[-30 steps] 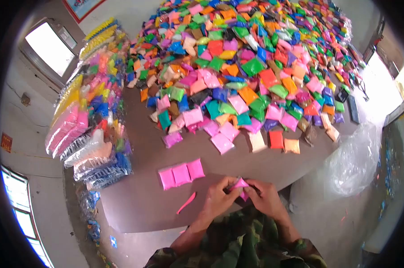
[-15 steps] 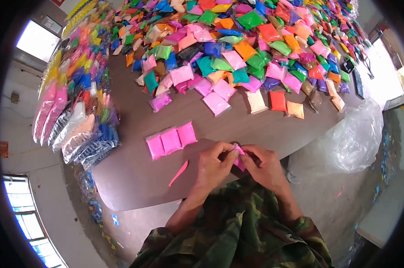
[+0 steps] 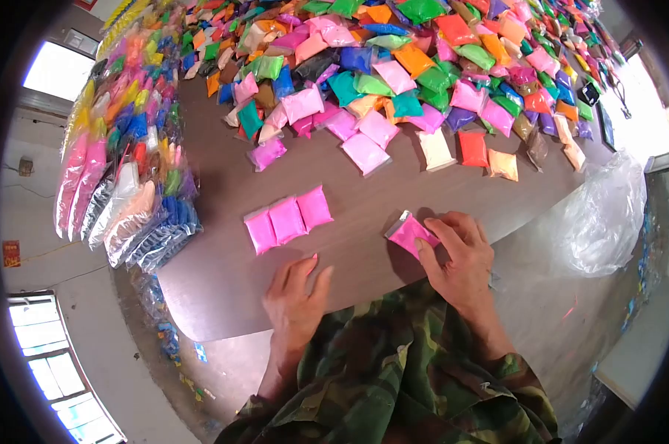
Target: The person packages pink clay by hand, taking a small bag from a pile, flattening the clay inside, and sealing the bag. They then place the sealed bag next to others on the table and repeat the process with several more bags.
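My right hand (image 3: 462,259) pinches a small pink clay packet (image 3: 410,234) between thumb and fingers, just above the table near its front edge. The packet's clear, crimped end points up and left. My left hand (image 3: 296,302) is over the pink plastic knife (image 3: 314,257), with thumb and forefinger apart. Only the knife's tip shows past the fingers; the rest is hidden beneath the hand. Beyond my left hand, a joined row of three pink packets (image 3: 288,220) lies flat on the table.
A large heap of multicoloured packets (image 3: 416,63) covers the back of the brown table (image 3: 223,288). Long bags of packets (image 3: 127,163) are stacked along the left side. A crumpled clear plastic bag (image 3: 608,222) is at the right edge.
My left hand has let go of the pink packet and moved left over the knife. My right hand keeps the packet, which now lies more open to view. The camera view has shifted slightly.
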A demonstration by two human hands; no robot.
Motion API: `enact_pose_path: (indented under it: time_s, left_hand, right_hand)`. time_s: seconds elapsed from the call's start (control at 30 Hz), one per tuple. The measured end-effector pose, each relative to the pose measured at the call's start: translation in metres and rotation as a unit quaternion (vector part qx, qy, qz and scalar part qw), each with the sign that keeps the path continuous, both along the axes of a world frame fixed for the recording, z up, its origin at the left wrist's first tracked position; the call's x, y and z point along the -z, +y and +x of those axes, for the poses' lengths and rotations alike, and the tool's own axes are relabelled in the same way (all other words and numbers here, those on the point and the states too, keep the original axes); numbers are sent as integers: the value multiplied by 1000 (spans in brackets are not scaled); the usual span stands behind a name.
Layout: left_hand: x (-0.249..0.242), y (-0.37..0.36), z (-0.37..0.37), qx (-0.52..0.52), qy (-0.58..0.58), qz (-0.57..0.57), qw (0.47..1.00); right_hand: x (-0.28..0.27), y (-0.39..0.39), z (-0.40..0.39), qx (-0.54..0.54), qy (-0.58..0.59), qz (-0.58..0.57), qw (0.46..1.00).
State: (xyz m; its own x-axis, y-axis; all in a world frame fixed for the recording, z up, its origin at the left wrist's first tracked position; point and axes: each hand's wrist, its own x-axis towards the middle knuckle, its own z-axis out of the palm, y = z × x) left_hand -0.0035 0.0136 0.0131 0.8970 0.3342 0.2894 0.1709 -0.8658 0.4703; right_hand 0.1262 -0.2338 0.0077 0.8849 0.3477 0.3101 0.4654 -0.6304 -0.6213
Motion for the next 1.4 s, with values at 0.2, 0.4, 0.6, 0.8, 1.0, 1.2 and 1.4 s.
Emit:
enact_pose_path:
  time_s: [0.2,0.4,0.6,0.8,1.0,1.2,1.4]
  left_hand:
    - [3,21,-19,-39,80,-22,996]
    - [8,22,-15,17,93,-30,995]
    - [5,-13,-3,41,62,-71,995]
    - [11,-56,47,83,40,-151,984]
    - [26,-63,60,100,47,-125,986]
    - [31,-57,71,122,8,-62,991]
    - [32,-54,88,124,-2,-84,989]
  right_hand:
    - [11,1,3,-106,-77,-34,991]
    - [16,6,0,-115,-92,-57,987]
    - [22,7,-3,-123,-103,-81,984]
    - [16,6,-6,-128,-95,-111,981]
    - [15,9,-9,-107,-85,-86,987]
    - [35,14,-4,-87,-124,-23,988]
    - [39,15,-5,-72,-133,11,988]
